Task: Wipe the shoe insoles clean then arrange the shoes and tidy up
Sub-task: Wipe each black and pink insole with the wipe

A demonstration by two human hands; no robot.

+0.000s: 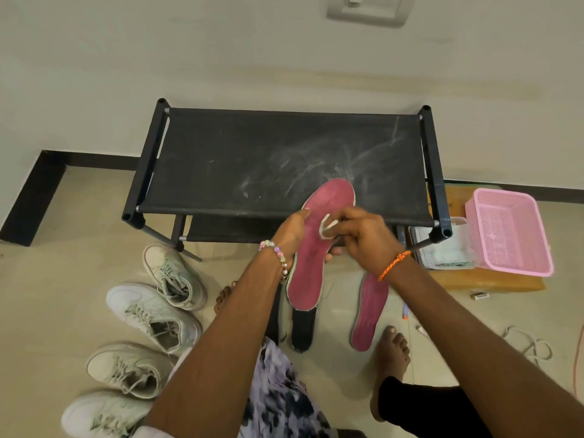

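My left hand (292, 237) grips a pink insole (311, 260) from below at its middle and holds it up in front of the black shoe rack (252, 165). My right hand (360, 235) pinches a small white wipe (327, 227) and presses it on the insole's upper half. A second pink insole (368, 314) lies on the floor to the right. A dark insole (303, 330) lies on the floor below the held one, partly hidden by it. Several white sneakers (155, 317) stand in a column on the floor at the left.
A pink mesh basket (512, 235) and a clear tub of wipes (442, 251) sit on a brown board to the right of the rack. My bare feet (392, 352) are on the tiled floor. A loose cord (527, 346) lies at the right. The wall is close behind the rack.
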